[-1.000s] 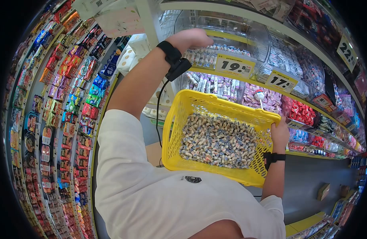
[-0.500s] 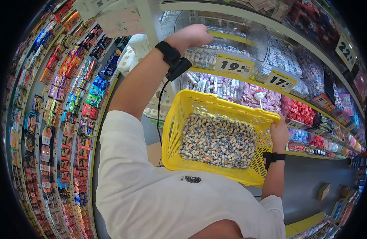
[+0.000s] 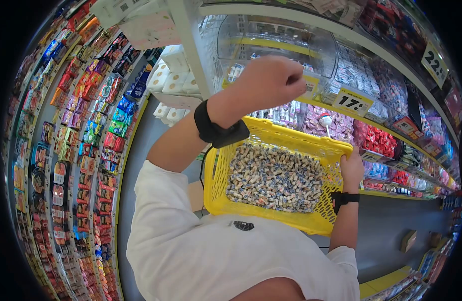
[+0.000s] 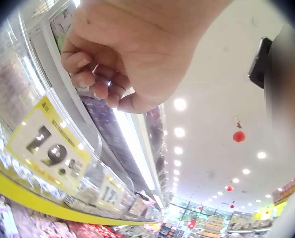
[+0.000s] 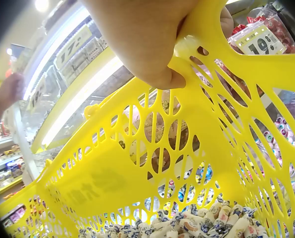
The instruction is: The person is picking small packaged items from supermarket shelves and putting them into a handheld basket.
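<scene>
My left hand (image 3: pixel 273 83) is raised between the clear candy bin (image 3: pixel 231 45) and the basket's far left corner. Its fingers (image 4: pixel 100 89) hang loosely curled, and shelf light shows through the gaps between them; nothing shows in its grasp. My right hand (image 3: pixel 352 168) grips the rim at the far right corner of a yellow plastic shopping basket (image 3: pixel 271 131), its thumb over the near side of the rim in the right wrist view. Small candies (image 3: pixel 273 178) in white-and-blue twist wrappers spread thickly over the basket's bottom.
Tiered candy bins carry price tags (image 3: pixel 351 102) along the shelf ahead. Below them lie purple-wrapped sweets and red-wrapped sweets (image 3: pixel 379 140). Snack racks (image 3: pixel 85 130) line the left side. White packs (image 3: pixel 176 78) stand by the shelf post (image 3: pixel 191 45). A cable hangs from the left wrist camera.
My left hand has drawn back from the front of the clear bin, down and to the right, now covering most of the 19 price tag. My right hand and the basket stay put.
</scene>
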`<action>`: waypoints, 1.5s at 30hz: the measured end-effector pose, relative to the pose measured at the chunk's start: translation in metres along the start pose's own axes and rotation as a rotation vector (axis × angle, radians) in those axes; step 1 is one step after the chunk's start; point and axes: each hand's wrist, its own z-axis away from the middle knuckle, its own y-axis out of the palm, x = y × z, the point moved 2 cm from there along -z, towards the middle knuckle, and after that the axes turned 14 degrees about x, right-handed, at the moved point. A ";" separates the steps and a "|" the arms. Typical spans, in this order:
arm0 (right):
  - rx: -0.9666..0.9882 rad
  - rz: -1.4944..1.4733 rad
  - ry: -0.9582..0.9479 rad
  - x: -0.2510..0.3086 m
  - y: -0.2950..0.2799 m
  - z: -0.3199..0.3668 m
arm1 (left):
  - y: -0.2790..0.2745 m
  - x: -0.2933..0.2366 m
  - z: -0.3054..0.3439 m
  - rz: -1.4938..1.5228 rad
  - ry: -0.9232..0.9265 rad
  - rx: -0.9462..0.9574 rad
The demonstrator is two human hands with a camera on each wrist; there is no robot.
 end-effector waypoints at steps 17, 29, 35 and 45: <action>0.000 0.029 0.007 0.001 0.002 -0.001 | 0.191 0.047 0.073 0.288 -0.163 0.636; -0.003 0.005 0.002 -0.001 0.002 -0.001 | 0.257 0.080 0.110 0.168 -0.156 1.073; -0.012 0.014 -0.004 0.001 0.002 -0.001 | 0.291 0.091 0.126 0.143 -0.210 1.318; -0.018 0.021 -0.003 -0.002 0.004 -0.002 | 0.274 0.079 0.131 0.091 -0.128 1.247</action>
